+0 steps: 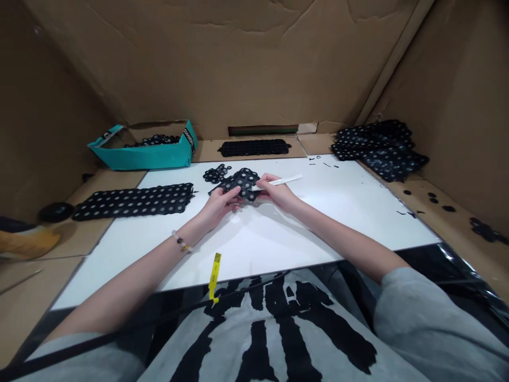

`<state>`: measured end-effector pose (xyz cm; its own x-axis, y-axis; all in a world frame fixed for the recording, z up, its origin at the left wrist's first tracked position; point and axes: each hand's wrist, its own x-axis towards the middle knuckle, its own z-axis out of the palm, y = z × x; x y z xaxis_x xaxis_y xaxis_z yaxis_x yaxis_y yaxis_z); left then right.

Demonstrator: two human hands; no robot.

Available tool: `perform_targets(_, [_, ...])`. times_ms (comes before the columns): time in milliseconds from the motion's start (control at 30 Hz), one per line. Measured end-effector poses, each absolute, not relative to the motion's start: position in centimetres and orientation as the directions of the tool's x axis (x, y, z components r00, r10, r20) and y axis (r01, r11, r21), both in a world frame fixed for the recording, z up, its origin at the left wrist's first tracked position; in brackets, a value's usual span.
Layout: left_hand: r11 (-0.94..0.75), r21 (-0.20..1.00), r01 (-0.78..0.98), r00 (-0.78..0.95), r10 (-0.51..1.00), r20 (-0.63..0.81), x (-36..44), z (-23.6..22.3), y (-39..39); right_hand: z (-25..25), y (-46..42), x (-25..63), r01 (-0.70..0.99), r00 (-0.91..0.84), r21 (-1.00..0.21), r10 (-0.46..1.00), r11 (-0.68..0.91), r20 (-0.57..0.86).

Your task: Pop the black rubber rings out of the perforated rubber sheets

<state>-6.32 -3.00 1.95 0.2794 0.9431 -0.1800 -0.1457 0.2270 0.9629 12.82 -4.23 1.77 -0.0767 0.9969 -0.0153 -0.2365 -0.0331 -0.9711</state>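
My left hand (223,206) grips the near left edge of a black sheet with pale round dots (242,181), thumb on top. In my right hand (274,190) is a slim white pen-shaped tool (288,180), its back end pointing right. The tool's tip meets the right side of the sheet and is too small to make out. Just behind the sheet, a small pile of loose dark rings or discs (216,173) lies on the white board (318,212). Both hands are just above the board, close together.
A teal box (147,157) with dark rings stands at back left. Dotted black strips lie at left (135,201) and at the back (255,147). Stacked dotted sheets (382,148) sit at right, near loose black discs (433,198). Cardboard walls (254,63) enclose the table.
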Motion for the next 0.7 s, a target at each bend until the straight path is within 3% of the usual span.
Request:
perform_targets(167, [0.218, 0.972, -0.086, 0.338, 0.924, -0.177, -6.53, 1.54, -2.75, 2.19, -4.78, 12.34, -0.211, -0.049, -0.976, 0.996, 0.057, 0.069])
perform_targets(500, [0.181, 0.983, -0.011, 0.413, 0.896, -0.161, -6.56, 1.28, -2.56, 1.82, -4.67, 12.34, -0.043, -0.044, -0.996, 0.995, 0.083, 0.085])
perform_targets(700, [0.17, 0.985, -0.021, 0.385, 0.911, -0.149, -6.64, 1.25, -2.54, 1.58, -4.68, 12.2, -0.051, -0.056, -0.994, 0.994, 0.094, 0.097])
